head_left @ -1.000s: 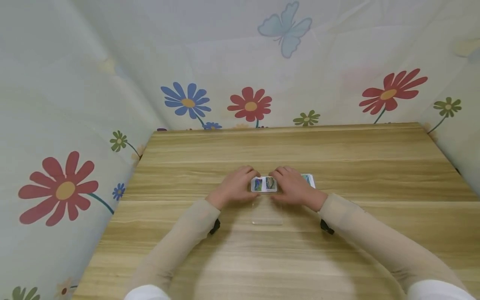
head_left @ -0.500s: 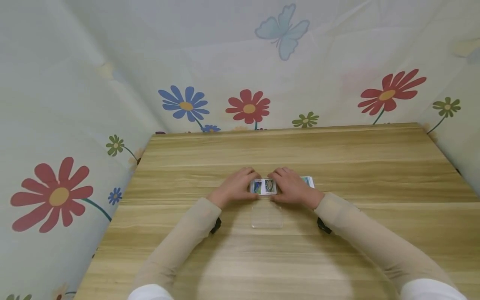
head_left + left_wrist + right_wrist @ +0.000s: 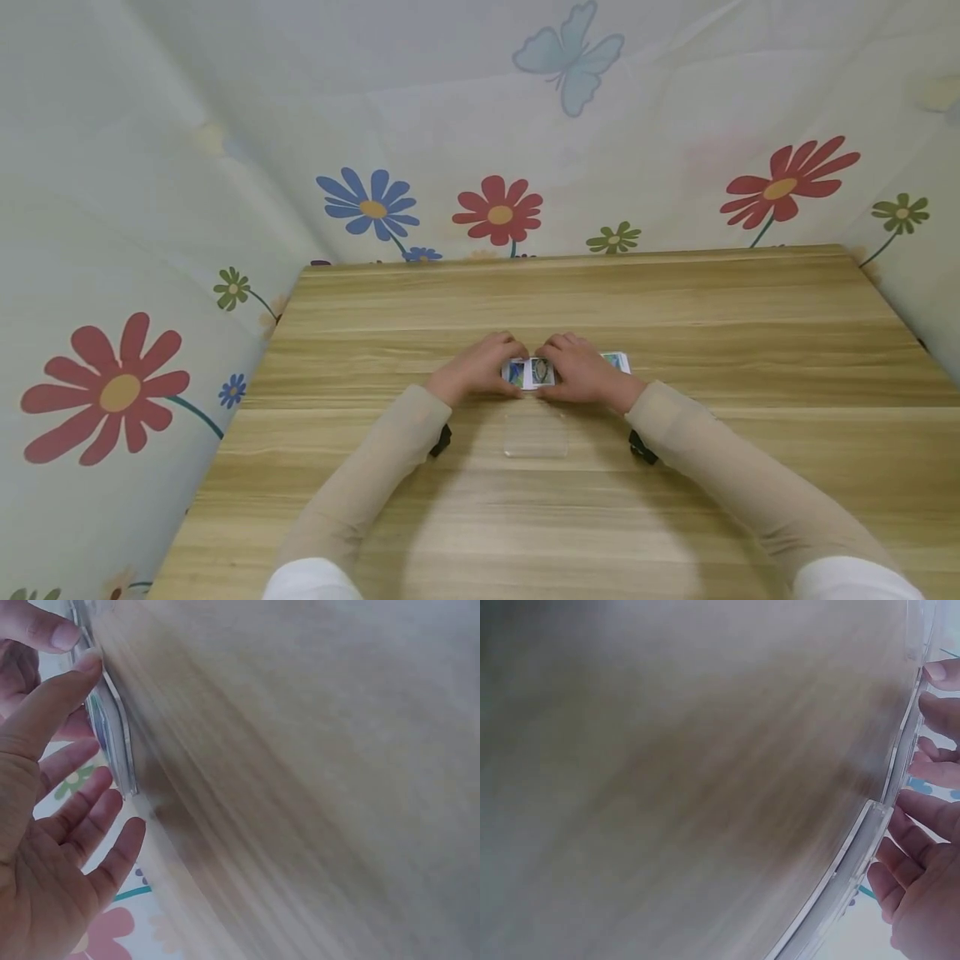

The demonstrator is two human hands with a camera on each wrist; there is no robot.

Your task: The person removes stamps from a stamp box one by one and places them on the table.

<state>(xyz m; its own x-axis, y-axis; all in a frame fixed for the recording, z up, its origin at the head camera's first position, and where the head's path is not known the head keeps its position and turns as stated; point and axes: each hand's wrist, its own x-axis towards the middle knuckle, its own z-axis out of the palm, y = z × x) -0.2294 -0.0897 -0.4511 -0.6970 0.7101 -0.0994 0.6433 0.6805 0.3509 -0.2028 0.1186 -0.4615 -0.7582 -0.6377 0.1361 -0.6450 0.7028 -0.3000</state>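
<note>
A small clear plastic box of picture cards [image 3: 534, 375] lies across the middle of the table, between both hands. My left hand [image 3: 483, 367] grips its left part, thumb on the near edge and fingers at the far side. From the right, my right hand [image 3: 585, 372] holds the box the same way. In the left wrist view the left thumb [image 3: 67, 686] presses near the rim of the box [image 3: 116, 739], with the other fingers spread behind. Whether the fingertips pinch the cards or only the box walls is hard to tell.
A flat clear plastic lid or tray [image 3: 536, 437] lies just in front of the hands. Beyond the right hand sits a second clear box of cards [image 3: 618, 362], partly hidden; its edge [image 3: 840, 889] is close in the right wrist view. A flower-printed curtain [image 3: 420, 125] surrounds the wooden table [image 3: 675, 308].
Both hands have drawn slightly closer together over the box of cards, covering more of it. The clear piece in front and the second box stay in place; the head view shifts slightly.
</note>
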